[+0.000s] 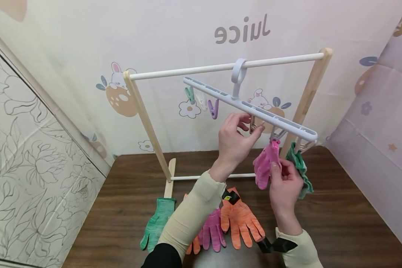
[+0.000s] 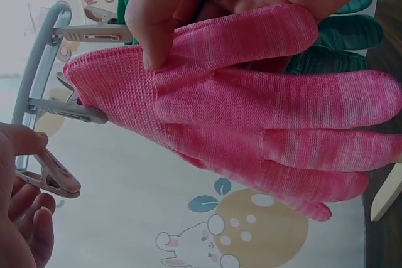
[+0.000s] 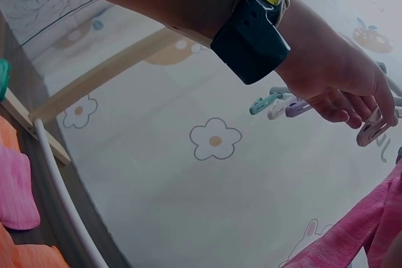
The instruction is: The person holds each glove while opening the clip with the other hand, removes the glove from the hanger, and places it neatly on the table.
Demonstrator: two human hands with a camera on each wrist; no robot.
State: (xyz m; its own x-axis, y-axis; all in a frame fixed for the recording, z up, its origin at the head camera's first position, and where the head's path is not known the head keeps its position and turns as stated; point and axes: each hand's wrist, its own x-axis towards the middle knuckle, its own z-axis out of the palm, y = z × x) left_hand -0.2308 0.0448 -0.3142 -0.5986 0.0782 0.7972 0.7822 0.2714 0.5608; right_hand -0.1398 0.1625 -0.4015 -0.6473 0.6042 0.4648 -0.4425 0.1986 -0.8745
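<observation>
My left hand (image 1: 234,139) pinches a pale pinkish clothespin (image 2: 58,177) on the underside of the light grey hanger (image 1: 221,95). Lower and to the right, my right hand (image 1: 286,186) holds a pink knit glove (image 2: 213,101) by its cuff side, thumb on the fabric. The glove's cuff is caught in a grey clothespin (image 2: 69,110), and its fingers hang down. Just right of it, a green glove (image 1: 301,171) hangs from the hanger's right end, partly hidden behind my right hand.
The hanger hooks over the white top rod (image 1: 187,70) of a wooden rack (image 1: 147,126). Green, white and purple clothespins (image 1: 213,109) hang on its left part. On the brown table (image 1: 348,219) lie a green glove (image 1: 159,221), an orange glove (image 1: 241,223) and a pink glove (image 1: 212,230).
</observation>
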